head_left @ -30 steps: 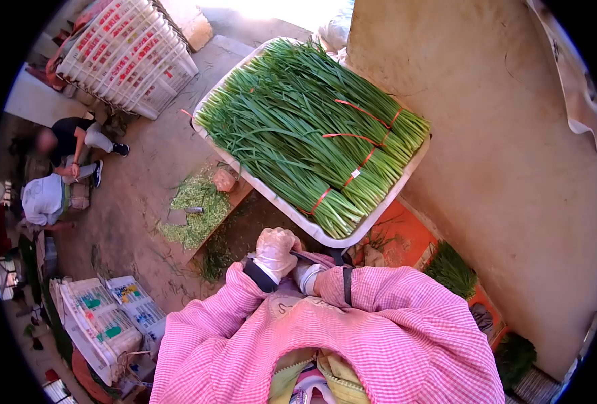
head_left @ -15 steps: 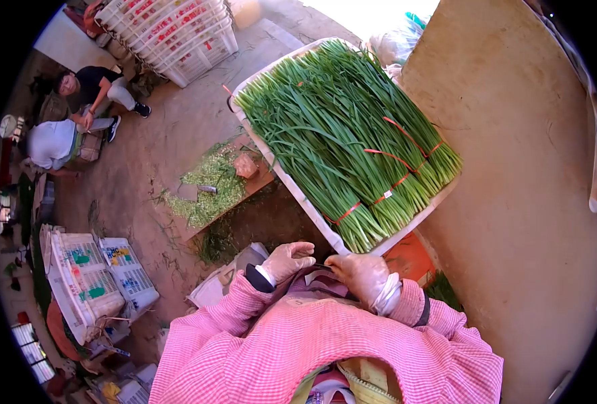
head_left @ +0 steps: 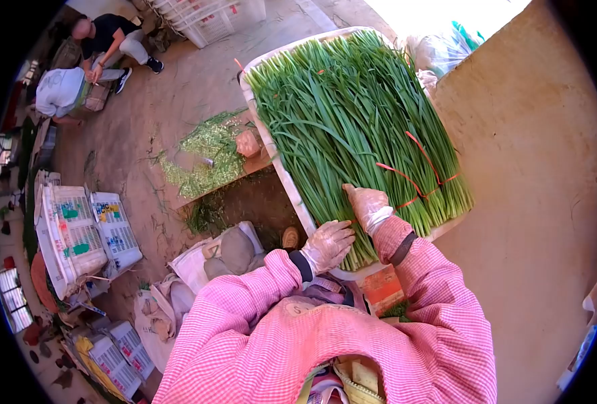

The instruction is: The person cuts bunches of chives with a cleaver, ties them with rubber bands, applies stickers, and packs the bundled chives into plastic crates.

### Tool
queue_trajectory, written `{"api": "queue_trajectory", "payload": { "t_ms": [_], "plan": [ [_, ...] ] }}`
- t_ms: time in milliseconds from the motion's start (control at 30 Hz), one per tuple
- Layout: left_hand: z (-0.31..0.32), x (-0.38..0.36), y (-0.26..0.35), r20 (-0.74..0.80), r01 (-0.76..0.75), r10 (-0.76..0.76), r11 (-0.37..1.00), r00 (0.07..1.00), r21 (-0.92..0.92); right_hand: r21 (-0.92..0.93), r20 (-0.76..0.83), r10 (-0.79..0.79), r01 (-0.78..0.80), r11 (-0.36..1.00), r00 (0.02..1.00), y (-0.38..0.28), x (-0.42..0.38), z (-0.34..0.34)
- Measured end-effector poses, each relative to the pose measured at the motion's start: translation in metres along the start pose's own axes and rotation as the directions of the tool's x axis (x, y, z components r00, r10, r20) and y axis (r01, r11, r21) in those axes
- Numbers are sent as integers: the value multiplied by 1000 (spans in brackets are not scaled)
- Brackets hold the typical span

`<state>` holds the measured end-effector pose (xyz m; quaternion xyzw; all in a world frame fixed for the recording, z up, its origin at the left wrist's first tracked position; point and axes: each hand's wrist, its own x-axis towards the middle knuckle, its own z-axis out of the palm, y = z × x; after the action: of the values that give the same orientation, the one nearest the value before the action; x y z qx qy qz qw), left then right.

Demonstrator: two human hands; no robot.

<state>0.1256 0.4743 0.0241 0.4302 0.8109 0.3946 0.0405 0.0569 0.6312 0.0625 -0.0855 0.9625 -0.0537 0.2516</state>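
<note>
A white crate (head_left: 286, 182) in front of me is filled with long green garlic chives (head_left: 352, 121), laid side by side, some bundled with red ties (head_left: 427, 195). My left hand (head_left: 328, 246), in a clear glove, lies across the bundle at the crate's near left corner, fingers stretched out over it. Farther in, my right hand (head_left: 368, 204), gloved too, rests on the same bundle with its fingers curled against the leaves. What its fingertips hold is partly hidden. The red tie on that bundle is mostly covered by my hands.
Trimmed scraps (head_left: 207, 158) lie left of the crate beside a pinkish lump (head_left: 247, 144). White crates (head_left: 76, 232) stand at the left, others (head_left: 207, 20) are stacked at the back. Two people (head_left: 106, 44) sit far left. A plastic bag (head_left: 440, 50) and brown board (head_left: 527, 135) are at right.
Both hands have moved forward from near my chest onto the chives at the crate's near end. My right hand has reached farther in. The view has shifted slightly.
</note>
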Motion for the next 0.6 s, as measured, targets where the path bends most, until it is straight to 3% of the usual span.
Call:
{"api": "queue_trajectory", "payload": {
  "t_ms": [33,67,167,267,333,367,433,467,500,567,600],
  "plan": [
    [4,8,-4,-8,14,-14,1000,1000,3,26,-49,59,-58,998,997,8,7,-1],
    [6,18,-8,5,47,-48,998,999,48,51,74,91,-95,994,993,8,9,-19],
    [8,46,-21,18,103,-106,987,994,121,43,76,33,-36,998,997,10,23,-11],
    [12,65,-29,-27,70,-68,994,997,79,68,131,65,-75,995,989,7,66,-37],
    [16,71,-31,-15,-117,119,985,993,128,74,103,42,-49,996,994,8,105,-37],
    [16,77,-31,-15,-108,111,985,994,132,103,64,16,-22,994,998,9,118,-33],
    [9,99,-36,34,69,-75,987,997,144,91,54,-73,67,994,996,11,114,-50],
    [5,108,-43,36,183,-203,936,979,299,506,126,-84,9,863,988,14,97,-78],
    [2,114,-54,66,267,-315,882,947,388,816,182,-123,-81,572,976,21,88,-94],
    [-2,126,-72,-22,217,-233,863,972,455,832,-232,35,179,525,972,66,89,-97],
    [-2,130,-75,33,188,-230,862,973,470,763,-280,57,186,619,958,89,92,-104]
  ]
}}
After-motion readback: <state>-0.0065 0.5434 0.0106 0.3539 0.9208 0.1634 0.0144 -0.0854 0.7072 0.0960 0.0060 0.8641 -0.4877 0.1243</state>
